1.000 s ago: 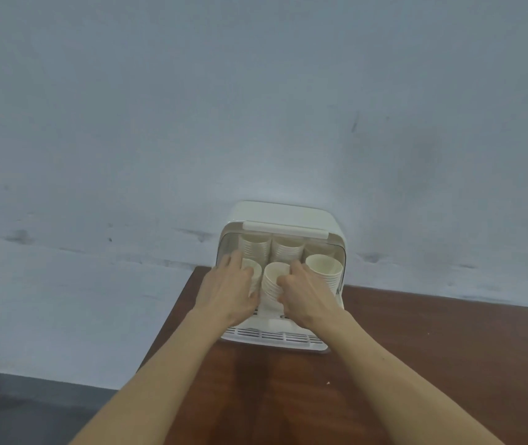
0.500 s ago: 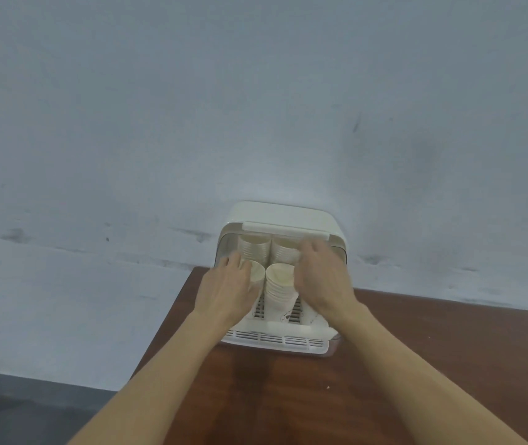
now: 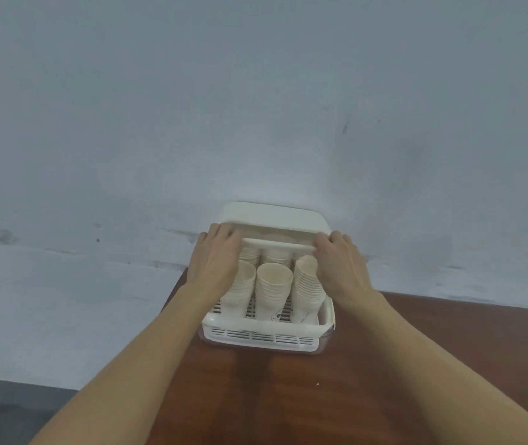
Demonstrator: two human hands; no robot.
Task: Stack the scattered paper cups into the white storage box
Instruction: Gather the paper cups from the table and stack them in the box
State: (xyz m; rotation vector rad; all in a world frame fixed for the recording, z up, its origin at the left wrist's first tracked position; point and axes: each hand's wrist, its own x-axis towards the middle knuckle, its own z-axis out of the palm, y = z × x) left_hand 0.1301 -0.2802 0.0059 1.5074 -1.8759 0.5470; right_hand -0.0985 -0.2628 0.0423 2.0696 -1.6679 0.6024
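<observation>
Fingers (image 3: 221,234) of the left hand (image 3: 216,263) are curled over the left end of the lid's front bar (image 3: 277,244); the right hand (image 3: 341,264) grips the right end of the same bar, fingers bent over its top. Neither hand holds a cup. The white storage box (image 3: 266,337) sits on the counter (image 3: 384,364) against the wall (image 3: 256,107), with its roll-back lid (image 3: 272,215) raised to the rear. Paper cups (image 3: 274,285) stand inside in nested stacks: three in front, at least two more behind, partly hidden under the bar. No loose cups visible on the counter, so stacking looks finished; judged step is pulling the lid forward to close. Risks: front stacks rise near bar height and the right one leans, so the descending lid edge could catch a rim and tip or crush a stack. Uneven pull between hands could skew the lid in its track. The box is light plastic and may slide on the smooth counter. Materials: cups are thin cream paper, tapered, with rolled rims and small print near the base, easily dented. Box is glossy off-white plastic with rounded corners, a slotted vent strip along the front and a ribbed drain floor. Counter is a reddish-brown wood-grain surface.
</observation>
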